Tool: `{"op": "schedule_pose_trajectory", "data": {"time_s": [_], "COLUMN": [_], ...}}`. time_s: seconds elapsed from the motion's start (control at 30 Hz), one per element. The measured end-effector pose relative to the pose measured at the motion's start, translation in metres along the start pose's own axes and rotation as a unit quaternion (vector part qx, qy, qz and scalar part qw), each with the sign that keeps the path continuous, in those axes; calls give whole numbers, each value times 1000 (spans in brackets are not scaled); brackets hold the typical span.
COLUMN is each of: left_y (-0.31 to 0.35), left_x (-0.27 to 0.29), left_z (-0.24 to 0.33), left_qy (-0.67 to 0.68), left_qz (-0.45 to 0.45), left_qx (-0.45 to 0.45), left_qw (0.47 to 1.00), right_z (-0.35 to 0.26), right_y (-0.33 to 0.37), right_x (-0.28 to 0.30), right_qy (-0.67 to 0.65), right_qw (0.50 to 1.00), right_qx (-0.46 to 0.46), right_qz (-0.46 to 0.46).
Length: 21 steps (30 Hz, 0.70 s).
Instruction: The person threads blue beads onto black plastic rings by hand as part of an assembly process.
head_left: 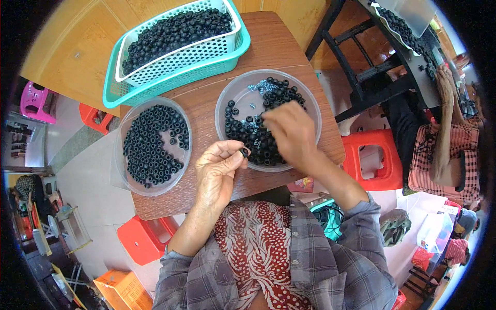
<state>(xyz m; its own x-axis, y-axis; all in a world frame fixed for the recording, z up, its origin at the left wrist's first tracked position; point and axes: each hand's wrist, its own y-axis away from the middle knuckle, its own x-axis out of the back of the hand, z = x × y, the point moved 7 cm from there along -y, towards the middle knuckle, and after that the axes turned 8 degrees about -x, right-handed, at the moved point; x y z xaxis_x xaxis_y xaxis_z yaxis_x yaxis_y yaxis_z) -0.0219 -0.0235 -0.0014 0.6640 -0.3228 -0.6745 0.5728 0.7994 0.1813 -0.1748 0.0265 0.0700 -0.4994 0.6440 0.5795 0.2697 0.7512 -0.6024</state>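
My left hand [213, 168], in front of the right bowl, pinches a small black plastic ring [245, 153] between thumb and fingertips. Above that clear round bowl [233, 86], my right hand [297, 133] has its fingers drawn together, their tips down among the parts. Whatever those fingers may hold is hidden. Inside the bowl lie black rings mixed with small silvery coil springs [262, 87]. Another clear bowl [166, 141], to the left of my left hand, contains many black rings [142, 138], spread over its bottom.
A white perforated basket [191, 54] heaped with black rings sits in a turquoise basket [110, 85] at the back of the wooden table [206, 85]. Red stools [142, 240] stand on the floor. At right, another person [439, 155] works at a dark table.
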Motion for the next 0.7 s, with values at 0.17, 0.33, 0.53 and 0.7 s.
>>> {"op": "schedule_pose_trajectory", "data": {"time_s": [0.17, 0.33, 0.53, 0.7], "left_y": [1, 0, 1, 1], "left_x": [-2, -1, -2, -2], "left_z": [-4, -3, -3, -3], "left_qy": [-21, -63, -67, -79], "left_qz": [6, 8, 0, -2], "left_qx": [-4, 0, 0, -8], "left_qw": [1000, 998, 998, 997], "right_z": [50, 74, 62, 70], "right_y": [-27, -41, -46, -48], "right_x": [-9, -41, -63, -83], "right_qy": [49, 189, 171, 219], "right_qw": [997, 979, 983, 970], "right_qx": [-67, -41, 2, 4], "right_qz": [-4, -66, -72, -110]}}
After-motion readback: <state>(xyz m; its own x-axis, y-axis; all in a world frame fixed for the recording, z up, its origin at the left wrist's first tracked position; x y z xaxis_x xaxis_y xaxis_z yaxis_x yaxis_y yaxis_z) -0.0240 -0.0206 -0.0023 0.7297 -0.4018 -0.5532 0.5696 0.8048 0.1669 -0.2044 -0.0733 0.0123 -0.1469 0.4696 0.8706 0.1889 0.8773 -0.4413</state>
